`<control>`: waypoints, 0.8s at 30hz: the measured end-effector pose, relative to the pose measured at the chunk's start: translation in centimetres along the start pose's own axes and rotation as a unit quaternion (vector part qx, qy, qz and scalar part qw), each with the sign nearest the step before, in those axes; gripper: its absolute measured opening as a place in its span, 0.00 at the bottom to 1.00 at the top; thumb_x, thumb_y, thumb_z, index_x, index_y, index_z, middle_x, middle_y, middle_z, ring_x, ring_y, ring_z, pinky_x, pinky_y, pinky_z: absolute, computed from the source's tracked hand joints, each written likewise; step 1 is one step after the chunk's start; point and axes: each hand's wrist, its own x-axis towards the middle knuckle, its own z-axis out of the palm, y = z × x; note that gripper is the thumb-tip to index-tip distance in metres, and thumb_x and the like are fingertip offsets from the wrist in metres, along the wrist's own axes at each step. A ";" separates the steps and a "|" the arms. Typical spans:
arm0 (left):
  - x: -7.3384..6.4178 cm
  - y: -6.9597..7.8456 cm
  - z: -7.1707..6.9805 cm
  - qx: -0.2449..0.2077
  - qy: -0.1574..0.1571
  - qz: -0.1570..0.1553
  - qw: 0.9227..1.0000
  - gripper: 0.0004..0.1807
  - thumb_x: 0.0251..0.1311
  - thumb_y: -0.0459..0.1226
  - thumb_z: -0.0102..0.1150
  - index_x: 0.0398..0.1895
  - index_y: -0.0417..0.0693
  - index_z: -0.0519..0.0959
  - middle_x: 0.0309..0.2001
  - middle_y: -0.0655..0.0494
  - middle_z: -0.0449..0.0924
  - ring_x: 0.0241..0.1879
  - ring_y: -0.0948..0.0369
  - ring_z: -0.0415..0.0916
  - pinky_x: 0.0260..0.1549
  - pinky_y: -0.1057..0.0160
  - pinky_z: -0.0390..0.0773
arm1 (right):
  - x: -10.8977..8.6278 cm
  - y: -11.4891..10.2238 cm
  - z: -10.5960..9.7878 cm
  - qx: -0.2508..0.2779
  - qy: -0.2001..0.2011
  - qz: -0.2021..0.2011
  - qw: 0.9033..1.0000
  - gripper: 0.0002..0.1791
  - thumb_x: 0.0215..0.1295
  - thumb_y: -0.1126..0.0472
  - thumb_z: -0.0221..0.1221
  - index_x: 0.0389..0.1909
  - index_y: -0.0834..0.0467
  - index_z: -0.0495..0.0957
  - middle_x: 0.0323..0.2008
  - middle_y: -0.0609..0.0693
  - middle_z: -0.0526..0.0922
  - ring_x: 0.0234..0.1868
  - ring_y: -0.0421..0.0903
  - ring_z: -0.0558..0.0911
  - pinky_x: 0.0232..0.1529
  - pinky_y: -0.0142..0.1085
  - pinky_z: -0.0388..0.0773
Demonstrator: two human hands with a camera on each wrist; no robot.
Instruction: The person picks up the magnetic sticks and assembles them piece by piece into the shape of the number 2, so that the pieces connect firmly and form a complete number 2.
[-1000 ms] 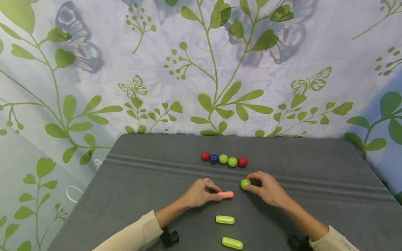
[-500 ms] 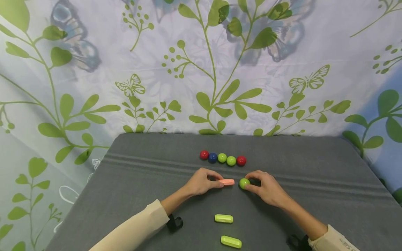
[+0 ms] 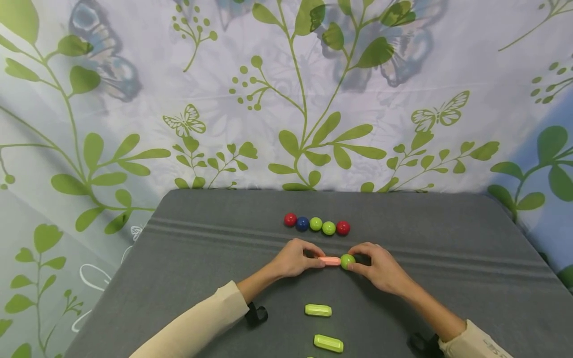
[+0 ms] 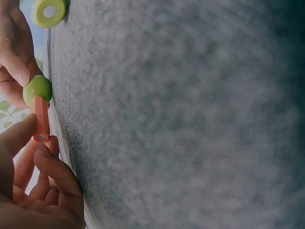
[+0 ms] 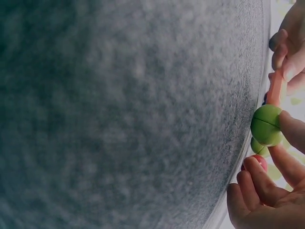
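Observation:
My left hand (image 3: 293, 259) pinches an orange-pink ridged stick (image 3: 330, 261) by its left end, just above or on the grey table. My right hand (image 3: 378, 263) pinches a green ball (image 3: 347, 262) between thumb and fingers. The stick's free end touches the ball, as the left wrist view also shows with the stick (image 4: 41, 119) against the ball (image 4: 37, 89). A small metallic dot shows on the stick's near end. In the right wrist view a seam runs round the ball (image 5: 266, 125).
Behind the hands a row of balls lies on the grey table (image 3: 201, 238): red (image 3: 290, 220), blue (image 3: 302, 223), two green (image 3: 316, 223) and another red (image 3: 343, 227). Nearer are two yellow-green sticks (image 3: 318, 311), with a sliver of another at the bottom edge. A patterned curtain (image 3: 224, 99) hangs behind.
My left hand has moved the orange-pink stick away from me and then right, until it meets the green ball. My right hand has stayed nearly still, holding the ball.

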 end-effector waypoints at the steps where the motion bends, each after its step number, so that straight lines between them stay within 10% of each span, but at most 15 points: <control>1: 0.0 0.0 0.0 0.001 0.000 0.000 1.000 0.08 0.58 0.40 0.71 0.40 0.49 0.88 0.38 0.62 0.85 0.34 0.68 0.74 0.35 0.67 0.73 | 0.0 0.0 0.0 0.000 0.000 0.000 1.000 0.13 0.61 0.58 0.69 0.45 0.56 0.84 0.45 0.48 0.82 0.51 0.54 0.78 0.51 0.55 0.72; 24: 0.2 -0.1 -0.1 0.002 0.022 -0.023 0.999 0.12 0.58 0.40 0.71 0.43 0.47 0.86 0.39 0.61 0.84 0.37 0.66 0.75 0.38 0.64 0.75 | -0.1 -0.2 0.1 0.000 -0.006 -0.001 1.000 0.16 0.63 0.58 0.67 0.50 0.59 0.83 0.48 0.52 0.82 0.53 0.57 0.78 0.52 0.57 0.71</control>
